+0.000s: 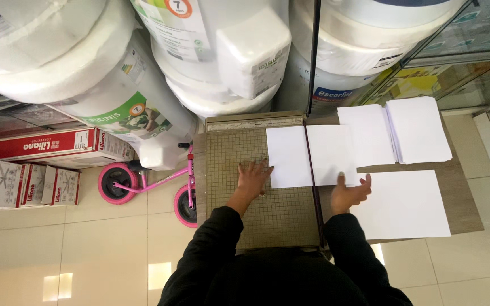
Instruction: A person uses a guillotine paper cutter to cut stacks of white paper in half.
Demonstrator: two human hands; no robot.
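Left grip (253, 179): released; my palm lies flat, fingers spread, on the cutter board (235, 170), fingertips touching the left edge of the sheet.
Right grip (349, 192): released; fingers rest on the lower right edge of the same sheet.
Sheet (312, 155): white, flat, unfolded, lying across the cutter's blade line (309, 164), roughly half on each side.
Progress, judged: sheet positioned, not yet divided.
Done: two stacks of smaller cut sheets (395, 133) lie at the far right of the surface (463, 209).
Left: a large uncut sheet (406, 204) lies just beside my right hand.
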